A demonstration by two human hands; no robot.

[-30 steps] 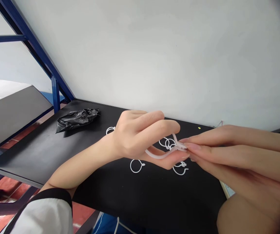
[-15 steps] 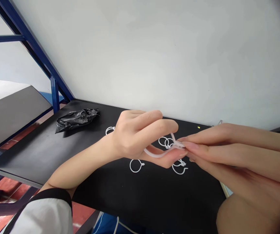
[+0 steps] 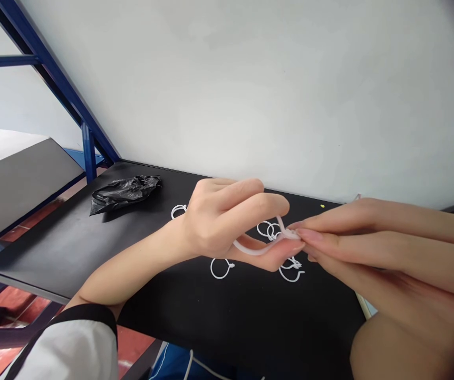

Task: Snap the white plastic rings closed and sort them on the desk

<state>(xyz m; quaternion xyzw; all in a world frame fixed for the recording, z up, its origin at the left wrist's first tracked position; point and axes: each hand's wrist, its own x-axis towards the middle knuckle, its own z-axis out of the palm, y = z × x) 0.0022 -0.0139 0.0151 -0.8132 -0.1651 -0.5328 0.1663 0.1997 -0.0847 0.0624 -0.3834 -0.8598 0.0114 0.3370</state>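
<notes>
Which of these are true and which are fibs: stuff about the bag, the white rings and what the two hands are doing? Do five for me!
1. A crumpled plastic bag lies on the table. True.
2. That bag is bright red. False: it is black.
3. The left hand holds a white loop. True.
4. The right hand lies flat on the table. False: it is raised, its fingers pinching the loop's end.
5. One white ring lies by itself on the table. True.

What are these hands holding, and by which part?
A white ring: the right hand pinches the end where its sides meet, while the left hand holds its loop.
</notes>
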